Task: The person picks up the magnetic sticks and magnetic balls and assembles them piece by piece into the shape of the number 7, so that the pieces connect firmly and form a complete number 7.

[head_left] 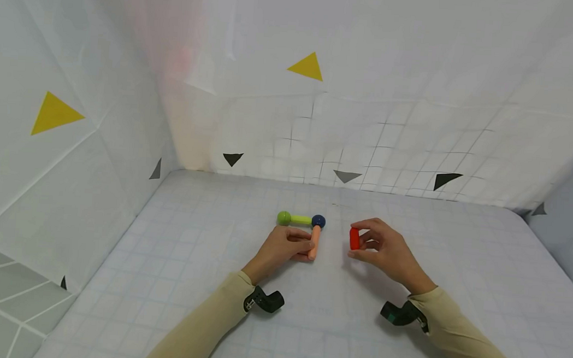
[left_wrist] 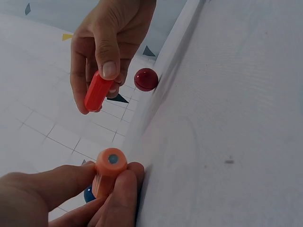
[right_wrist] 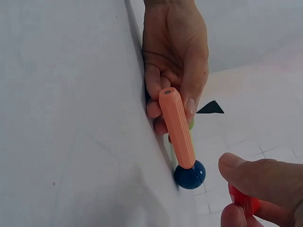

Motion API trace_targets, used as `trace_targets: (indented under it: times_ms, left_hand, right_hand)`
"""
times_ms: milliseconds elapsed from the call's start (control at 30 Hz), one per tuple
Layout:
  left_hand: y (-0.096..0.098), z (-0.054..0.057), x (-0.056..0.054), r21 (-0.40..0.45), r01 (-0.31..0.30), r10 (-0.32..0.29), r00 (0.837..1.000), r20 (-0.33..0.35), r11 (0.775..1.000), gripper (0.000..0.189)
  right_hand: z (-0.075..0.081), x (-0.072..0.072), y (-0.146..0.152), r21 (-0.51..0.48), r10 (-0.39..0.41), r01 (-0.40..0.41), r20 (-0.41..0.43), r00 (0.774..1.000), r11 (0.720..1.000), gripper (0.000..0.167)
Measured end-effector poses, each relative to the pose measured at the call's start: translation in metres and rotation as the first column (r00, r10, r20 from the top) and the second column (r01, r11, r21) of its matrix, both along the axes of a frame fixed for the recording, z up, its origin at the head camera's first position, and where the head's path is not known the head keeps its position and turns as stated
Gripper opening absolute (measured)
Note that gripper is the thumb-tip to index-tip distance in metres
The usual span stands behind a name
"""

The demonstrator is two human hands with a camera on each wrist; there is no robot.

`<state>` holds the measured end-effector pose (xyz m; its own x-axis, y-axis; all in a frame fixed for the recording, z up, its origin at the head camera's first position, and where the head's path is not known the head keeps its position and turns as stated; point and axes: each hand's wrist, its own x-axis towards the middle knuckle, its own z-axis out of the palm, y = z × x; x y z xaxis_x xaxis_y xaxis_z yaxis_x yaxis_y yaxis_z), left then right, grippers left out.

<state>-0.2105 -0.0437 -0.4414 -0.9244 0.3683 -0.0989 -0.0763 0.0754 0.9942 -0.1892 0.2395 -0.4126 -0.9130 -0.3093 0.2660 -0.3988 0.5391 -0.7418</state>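
Note:
My left hand (head_left: 287, 245) pinches an orange magnetic rod (head_left: 314, 241) between thumb and fingers. The rod's far end meets a dark blue ball (head_left: 318, 221), from which a yellow-green rod (head_left: 301, 220) runs left to a green ball (head_left: 284, 218). A small metallic disc shows in the orange rod's near end in the left wrist view. To the right, my right hand (head_left: 385, 249) grips a short red rod (head_left: 354, 239) by its ends, apart from the joined pieces. A dark red ball (left_wrist: 146, 79) shows beyond the right hand in the left wrist view; that hand hides it from the head view.
The pieces are on a white table (head_left: 317, 323) with a faint grid. White sheeting (head_left: 373, 53) with yellow and dark triangles rises behind it and at the left. Each wrist carries a black camera mount (head_left: 265, 300).

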Motion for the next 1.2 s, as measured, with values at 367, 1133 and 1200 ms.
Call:
trace_targets:
  times_ms: [367, 1133, 1200]
  left_hand:
    - [0.000, -0.001, 0.000, 0.032, 0.005, -0.006, 1.000, 0.018, 0.999, 0.034]
    - [0.000, 0.002, 0.000, -0.002, 0.010, -0.010, 1.000, 0.014, 1.000, 0.034]
    - [0.000, 0.001, -0.001, 0.001, 0.011, -0.011, 1.000, 0.017, 1.000, 0.034]
  right_hand:
    - [0.000, 0.007, -0.011, -0.112, 0.054, -0.050, 0.040, 0.998, 0.992, 0.057]
    - [-0.008, 0.025, -0.040, -0.100, 0.058, -0.055, 0.020, 0.998, 0.993, 0.052]
    - [-0.009, 0.027, -0.043, -0.101, 0.064, -0.062, 0.019, 0.998, 0.993, 0.051]
